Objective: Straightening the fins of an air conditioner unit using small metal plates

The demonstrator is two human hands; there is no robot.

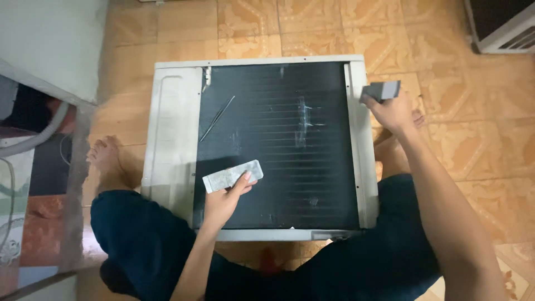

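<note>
- Fins of the coil panel (pixel 278 145) show bent, pale patches mid-way; most rows look even.
- Left hand (pixel 220 203) grips a flat comb (pixel 232 175); right hand (pixel 393 111) clutches a grey block (pixel 382 90).
- Tweezers (pixel 217 118) lie unused.

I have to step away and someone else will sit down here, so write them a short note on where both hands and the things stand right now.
Left hand: holds a flat grey rectangular piece over the dark finned coil of the air conditioner unit lying on the tiled floor.
Right hand: holds a small grey block just past the unit's right edge.
A thin metal tool, like tweezers, lies loose on the coil's upper left.
Done: the coil face is exposed; pale scuffed marks show near its upper middle.
Left: cannot tell from this view how much of the fins is worked.
</note>
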